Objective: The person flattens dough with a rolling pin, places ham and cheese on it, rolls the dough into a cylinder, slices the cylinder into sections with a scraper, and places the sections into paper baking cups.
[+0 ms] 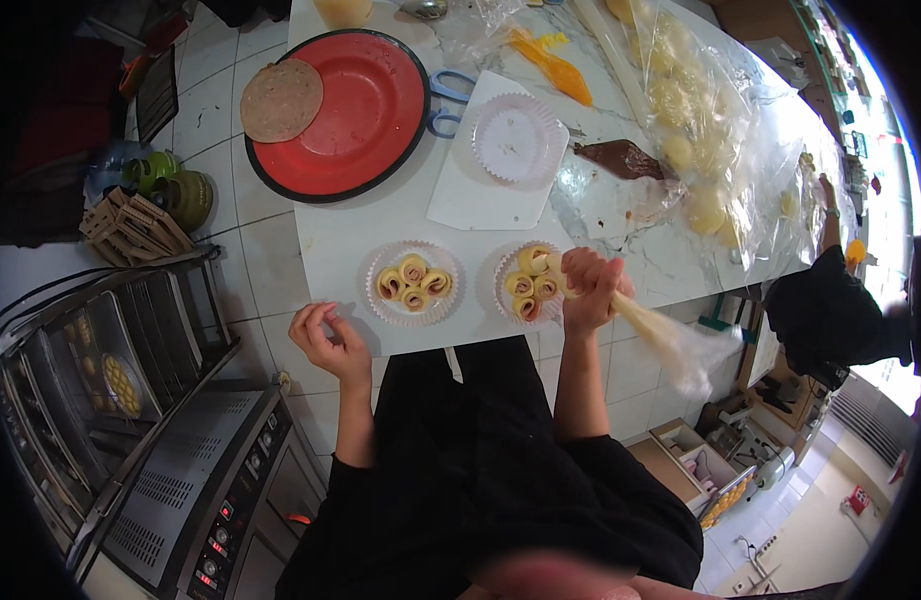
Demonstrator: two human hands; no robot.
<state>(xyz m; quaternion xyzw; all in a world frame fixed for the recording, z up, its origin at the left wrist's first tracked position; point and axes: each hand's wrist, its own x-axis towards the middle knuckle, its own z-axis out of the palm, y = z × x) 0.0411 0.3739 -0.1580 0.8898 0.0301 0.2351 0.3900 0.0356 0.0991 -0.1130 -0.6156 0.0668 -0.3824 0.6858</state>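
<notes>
My right hand (592, 285) is wrapped round a piping bag (675, 345) of pale filling. The bag's narrow tip points left over the rolls in the right paper cup (502, 272), and its loose clear end hangs past the table edge. Several small yellow dough rolls (522, 285) with a pinkish layer inside stand in that cup. Beside it, the left paper cup (448, 311) holds similar rolls (412, 268). My left hand (330, 342) is at the table's near left edge, fingers loosely bent and apart, holding nothing.
A red plate (360, 125) carries round meat slices (280, 100). Blue-handled scissors (448, 88) lie by a white board (460, 208) with another paper cup (517, 138). Brown (620, 158) and orange (555, 68) piping bags lie beyond. Plastic covers dough balls (675, 105). An oven (195, 490) stands left.
</notes>
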